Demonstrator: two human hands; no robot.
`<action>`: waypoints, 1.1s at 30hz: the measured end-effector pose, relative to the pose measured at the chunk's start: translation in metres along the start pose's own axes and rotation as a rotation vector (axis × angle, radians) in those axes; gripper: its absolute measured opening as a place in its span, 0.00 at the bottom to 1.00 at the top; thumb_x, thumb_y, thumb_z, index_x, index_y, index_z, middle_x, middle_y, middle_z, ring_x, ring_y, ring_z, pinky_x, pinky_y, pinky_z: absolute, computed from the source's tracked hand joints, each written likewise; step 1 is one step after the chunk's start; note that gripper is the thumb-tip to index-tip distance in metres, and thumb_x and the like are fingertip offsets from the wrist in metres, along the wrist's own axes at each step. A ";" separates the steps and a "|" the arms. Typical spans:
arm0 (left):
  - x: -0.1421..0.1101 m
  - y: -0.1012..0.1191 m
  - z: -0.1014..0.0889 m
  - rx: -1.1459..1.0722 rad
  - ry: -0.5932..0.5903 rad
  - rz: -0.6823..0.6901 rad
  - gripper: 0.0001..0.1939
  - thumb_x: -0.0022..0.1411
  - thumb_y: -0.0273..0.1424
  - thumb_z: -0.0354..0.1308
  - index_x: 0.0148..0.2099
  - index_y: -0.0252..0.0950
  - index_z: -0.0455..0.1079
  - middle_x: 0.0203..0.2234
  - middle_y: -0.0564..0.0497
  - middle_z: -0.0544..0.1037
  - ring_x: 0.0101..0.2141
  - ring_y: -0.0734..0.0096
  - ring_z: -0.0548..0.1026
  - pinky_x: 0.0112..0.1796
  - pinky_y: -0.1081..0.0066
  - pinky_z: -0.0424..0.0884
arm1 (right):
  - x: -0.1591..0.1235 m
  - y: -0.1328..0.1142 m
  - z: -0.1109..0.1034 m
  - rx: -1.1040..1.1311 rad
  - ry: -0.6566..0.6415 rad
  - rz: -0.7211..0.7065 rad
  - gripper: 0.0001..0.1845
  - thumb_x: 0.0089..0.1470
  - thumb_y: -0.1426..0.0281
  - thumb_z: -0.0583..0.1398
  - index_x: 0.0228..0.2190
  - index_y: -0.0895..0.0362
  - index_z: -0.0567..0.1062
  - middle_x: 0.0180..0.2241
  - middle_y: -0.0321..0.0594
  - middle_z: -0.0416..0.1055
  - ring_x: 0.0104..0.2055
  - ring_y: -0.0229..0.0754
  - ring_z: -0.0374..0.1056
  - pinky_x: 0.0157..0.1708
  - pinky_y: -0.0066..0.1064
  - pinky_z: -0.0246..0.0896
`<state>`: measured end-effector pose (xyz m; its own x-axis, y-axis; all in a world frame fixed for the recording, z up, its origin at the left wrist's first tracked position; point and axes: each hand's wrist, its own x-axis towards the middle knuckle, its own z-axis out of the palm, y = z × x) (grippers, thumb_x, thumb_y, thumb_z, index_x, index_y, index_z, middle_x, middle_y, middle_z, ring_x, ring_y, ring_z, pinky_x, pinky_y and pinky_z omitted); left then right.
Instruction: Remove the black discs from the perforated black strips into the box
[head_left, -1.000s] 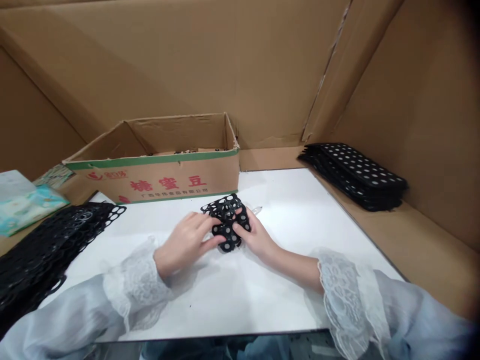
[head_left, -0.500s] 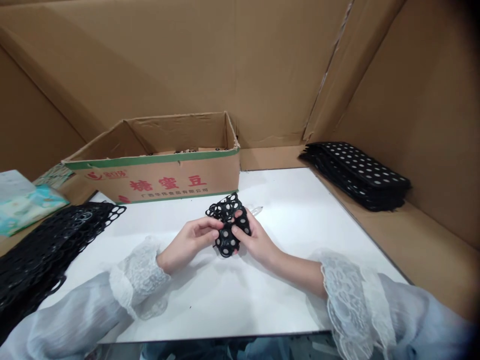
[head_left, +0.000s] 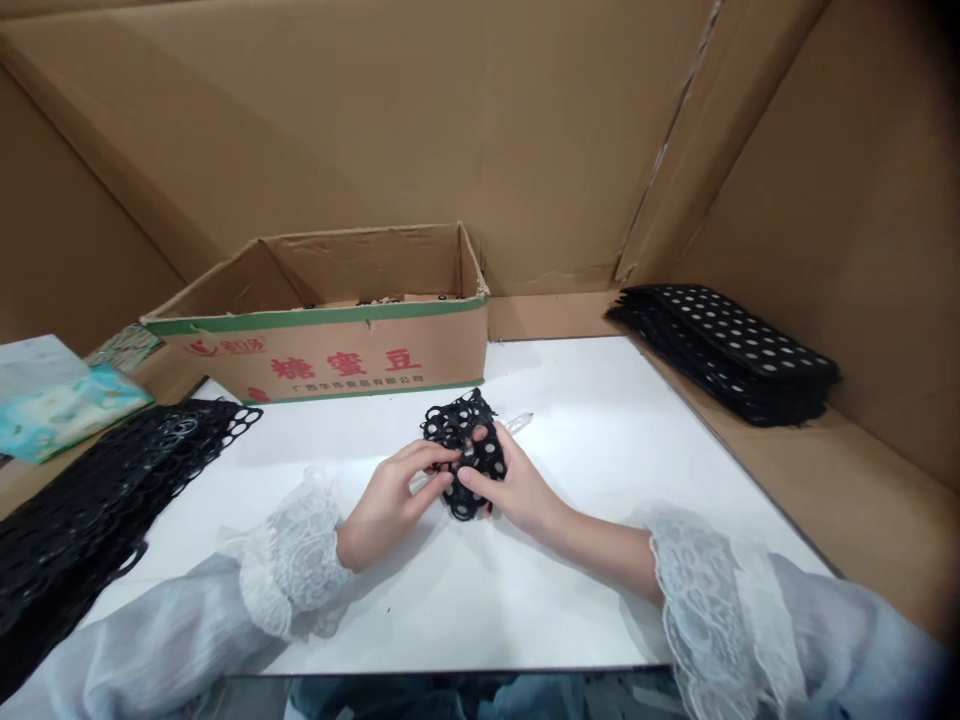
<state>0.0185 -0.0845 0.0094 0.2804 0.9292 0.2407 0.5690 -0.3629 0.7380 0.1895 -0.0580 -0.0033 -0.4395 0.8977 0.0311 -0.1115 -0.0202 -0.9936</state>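
Observation:
A crumpled piece of black fabric full of round holes [head_left: 491, 458] is held up between both hands, over the middle of the white tabletop. My right hand [head_left: 517, 485] grips it from the right, thumb across the front and some fingers behind it. On its left side, the thumb and fingers of my left hand [head_left: 405, 490] close on the fabric; the exact pinch point is partly hidden. Just behind the fabric lies a small clear pointed tool [head_left: 519, 422], partly covered by my right hand.
An open cardboard box [head_left: 360, 350] with small black rings inside stands at the back left. Black holed sheets [head_left: 97, 490] pile up at left, beside a blue-white packet [head_left: 67, 405]. A stack of black dotted pieces [head_left: 731, 345] lies at right. Cardboard walls [head_left: 420, 120] enclose the table.
My left hand has shifted its fingers further over the front of the fabric, and the fabric has turned slightly. The whole view has moved a little, so everything appears somewhat further right.

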 end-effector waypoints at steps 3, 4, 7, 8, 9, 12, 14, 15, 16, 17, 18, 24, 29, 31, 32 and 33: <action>0.004 -0.001 -0.007 -0.099 -0.024 -0.086 0.12 0.59 0.33 0.51 0.43 0.37 0.70 0.37 0.47 0.73 0.38 0.69 0.71 0.40 0.69 0.67 | 0.000 -0.003 0.002 0.053 -0.043 0.065 0.19 0.45 0.63 0.59 0.36 0.52 0.55 0.30 0.33 0.60 0.19 0.30 0.58 0.12 0.23 0.54; 0.007 0.000 -0.011 -0.142 -0.019 -0.128 0.11 0.59 0.33 0.51 0.42 0.36 0.70 0.37 0.47 0.74 0.37 0.69 0.71 0.39 0.69 0.68 | 0.001 -0.004 0.002 0.065 -0.027 0.063 0.19 0.45 0.63 0.60 0.35 0.52 0.56 0.30 0.33 0.61 0.19 0.31 0.59 0.12 0.24 0.56; 0.019 0.006 -0.034 -0.176 0.083 -0.183 0.12 0.56 0.34 0.55 0.41 0.34 0.69 0.33 0.48 0.76 0.34 0.69 0.73 0.36 0.70 0.70 | 0.005 -0.004 0.002 0.067 0.040 0.033 0.17 0.44 0.63 0.60 0.33 0.55 0.59 0.28 0.35 0.63 0.20 0.32 0.62 0.16 0.28 0.61; 0.025 0.008 -0.045 -0.105 0.175 -0.147 0.12 0.55 0.34 0.55 0.41 0.34 0.69 0.32 0.50 0.76 0.33 0.70 0.73 0.35 0.70 0.70 | 0.006 -0.003 0.002 0.064 0.048 0.028 0.16 0.45 0.63 0.60 0.32 0.56 0.60 0.26 0.34 0.63 0.19 0.33 0.62 0.17 0.28 0.62; 0.033 0.009 -0.058 0.007 0.300 -0.089 0.12 0.55 0.34 0.55 0.41 0.34 0.69 0.31 0.51 0.75 0.33 0.71 0.73 0.36 0.70 0.69 | 0.006 -0.002 0.002 0.062 0.045 0.032 0.15 0.45 0.63 0.60 0.31 0.57 0.61 0.25 0.34 0.64 0.19 0.33 0.62 0.18 0.29 0.62; 0.063 0.003 -0.109 0.390 0.772 0.099 0.12 0.59 0.33 0.51 0.42 0.35 0.69 0.34 0.54 0.74 0.34 0.74 0.71 0.38 0.70 0.68 | 0.005 0.000 0.001 0.061 0.003 0.061 0.15 0.45 0.63 0.60 0.31 0.57 0.61 0.24 0.34 0.64 0.19 0.33 0.62 0.18 0.29 0.62; 0.085 -0.009 -0.145 0.605 0.944 0.158 0.12 0.60 0.31 0.48 0.44 0.33 0.68 0.36 0.54 0.72 0.37 0.75 0.70 0.40 0.69 0.67 | 0.004 0.001 0.000 0.066 -0.022 0.054 0.15 0.45 0.63 0.60 0.31 0.57 0.62 0.26 0.35 0.65 0.20 0.33 0.63 0.19 0.29 0.62; 0.094 -0.015 -0.160 0.698 0.937 0.170 0.13 0.61 0.32 0.48 0.44 0.32 0.68 0.39 0.54 0.71 0.41 0.73 0.68 0.44 0.67 0.64 | 0.004 0.001 0.000 0.073 -0.027 0.044 0.15 0.45 0.63 0.60 0.31 0.57 0.62 0.26 0.35 0.65 0.20 0.33 0.63 0.20 0.30 0.63; 0.102 -0.021 -0.172 0.746 0.849 0.154 0.15 0.61 0.35 0.48 0.44 0.31 0.67 0.41 0.55 0.71 0.44 0.72 0.67 0.47 0.65 0.62 | 0.005 0.001 0.000 0.086 -0.029 0.035 0.16 0.45 0.63 0.60 0.32 0.57 0.61 0.27 0.35 0.66 0.21 0.33 0.64 0.22 0.30 0.64; 0.108 -0.025 -0.180 0.771 0.760 0.130 0.17 0.61 0.38 0.47 0.42 0.29 0.68 0.42 0.55 0.71 0.47 0.71 0.65 0.49 0.63 0.60 | 0.005 0.001 0.000 0.101 -0.030 0.029 0.16 0.45 0.63 0.60 0.32 0.57 0.61 0.28 0.35 0.66 0.22 0.33 0.65 0.25 0.30 0.64; 0.110 -0.027 -0.182 0.780 0.711 0.124 0.20 0.61 0.41 0.47 0.41 0.29 0.68 0.45 0.54 0.70 0.50 0.68 0.63 0.50 0.61 0.58 | 0.006 0.001 0.000 0.115 -0.036 0.027 0.17 0.44 0.62 0.61 0.32 0.57 0.61 0.28 0.36 0.67 0.24 0.33 0.65 0.27 0.31 0.65; 0.064 0.009 -0.100 0.656 0.403 0.357 0.14 0.63 0.35 0.46 0.43 0.35 0.69 0.39 0.51 0.73 0.43 0.68 0.68 0.46 0.64 0.63 | 0.008 0.003 0.002 0.206 -0.045 0.057 0.20 0.42 0.61 0.62 0.33 0.58 0.61 0.33 0.39 0.69 0.30 0.38 0.69 0.33 0.36 0.68; 0.025 0.021 -0.022 0.502 -0.153 0.415 0.16 0.62 0.35 0.48 0.50 0.36 0.64 0.40 0.46 0.73 0.41 0.67 0.70 0.42 0.67 0.66 | 0.008 0.004 -0.001 0.202 -0.043 0.091 0.17 0.41 0.64 0.63 0.31 0.60 0.66 0.26 0.36 0.68 0.27 0.36 0.68 0.31 0.33 0.68; 0.023 0.018 -0.013 0.418 -0.163 0.323 0.17 0.62 0.35 0.47 0.51 0.36 0.63 0.41 0.46 0.72 0.41 0.67 0.70 0.41 0.68 0.67 | 0.008 0.005 -0.002 0.167 -0.048 0.082 0.15 0.42 0.64 0.62 0.31 0.61 0.69 0.25 0.35 0.68 0.26 0.34 0.67 0.30 0.32 0.68; 0.024 0.016 -0.013 0.366 -0.163 0.271 0.16 0.62 0.35 0.48 0.51 0.37 0.64 0.41 0.47 0.73 0.40 0.68 0.71 0.40 0.69 0.68 | 0.008 0.005 -0.003 0.153 -0.054 0.073 0.15 0.42 0.63 0.62 0.31 0.61 0.69 0.26 0.36 0.68 0.26 0.34 0.67 0.30 0.32 0.68; 0.025 0.015 -0.014 0.308 -0.160 0.221 0.15 0.61 0.35 0.49 0.49 0.38 0.65 0.40 0.48 0.73 0.39 0.69 0.71 0.39 0.70 0.68 | 0.008 0.005 -0.003 0.139 -0.065 0.063 0.15 0.43 0.63 0.61 0.32 0.61 0.70 0.27 0.37 0.69 0.27 0.35 0.67 0.30 0.32 0.68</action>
<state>0.0229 -0.0657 0.0350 0.5248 0.8125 0.2538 0.6793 -0.5794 0.4504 0.1881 -0.0500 -0.0081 -0.5058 0.8624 -0.0192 -0.2024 -0.1403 -0.9692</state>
